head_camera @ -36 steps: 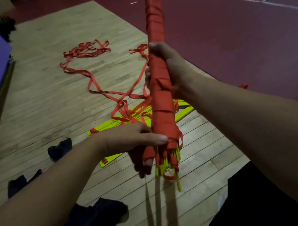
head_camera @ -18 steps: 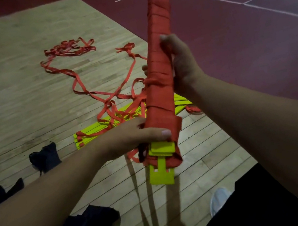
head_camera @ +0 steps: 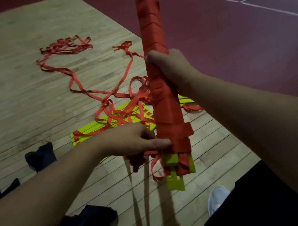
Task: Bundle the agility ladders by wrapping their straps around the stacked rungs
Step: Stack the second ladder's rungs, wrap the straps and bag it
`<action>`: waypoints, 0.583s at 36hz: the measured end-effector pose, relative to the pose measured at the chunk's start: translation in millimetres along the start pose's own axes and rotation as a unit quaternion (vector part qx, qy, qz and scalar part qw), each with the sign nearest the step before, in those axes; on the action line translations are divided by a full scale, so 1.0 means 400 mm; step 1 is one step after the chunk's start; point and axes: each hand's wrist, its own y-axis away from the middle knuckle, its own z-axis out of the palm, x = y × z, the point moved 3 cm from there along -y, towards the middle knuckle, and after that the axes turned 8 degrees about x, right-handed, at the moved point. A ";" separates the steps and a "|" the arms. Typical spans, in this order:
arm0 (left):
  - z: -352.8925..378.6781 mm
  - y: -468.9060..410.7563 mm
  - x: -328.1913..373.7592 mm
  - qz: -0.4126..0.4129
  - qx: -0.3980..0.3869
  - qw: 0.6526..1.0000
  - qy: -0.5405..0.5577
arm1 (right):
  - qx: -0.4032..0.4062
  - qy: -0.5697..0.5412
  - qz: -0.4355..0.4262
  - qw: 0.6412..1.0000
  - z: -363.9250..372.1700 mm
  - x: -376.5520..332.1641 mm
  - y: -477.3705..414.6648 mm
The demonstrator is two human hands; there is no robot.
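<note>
Head view: a person holds a long bundle of yellow-green plastic rungs (head_camera: 155, 52), wound in red webbing strap, upright above a pale wooden floor (head_camera: 21, 95). The right hand (head_camera: 172, 67) is clamped round its middle. The left hand (head_camera: 133, 141) grips the lower end, thumb pinning the last turn. A loose strap tail (head_camera: 154, 168) dangles there and one protruding rung (head_camera: 175, 183) pokes lowest. Should the thumb lift, the wrap would likely unwind and rungs slip out. A second yellow-green ladder (head_camera: 91, 130) lies tangled beyond.
</note>
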 end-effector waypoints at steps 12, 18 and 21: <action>0.036 -0.006 0.004 0.032 0.034 0.991 0.126 | -0.065 -0.180 0.079 0.978 0.017 -0.026 0.037; 0.037 0.021 0.037 0.132 -0.066 0.931 0.335 | -0.218 -0.345 0.179 0.895 0.035 -0.056 0.071; 0.043 0.024 0.028 0.121 -0.094 0.923 0.352 | -0.243 -0.315 0.198 0.896 0.061 -0.041 0.079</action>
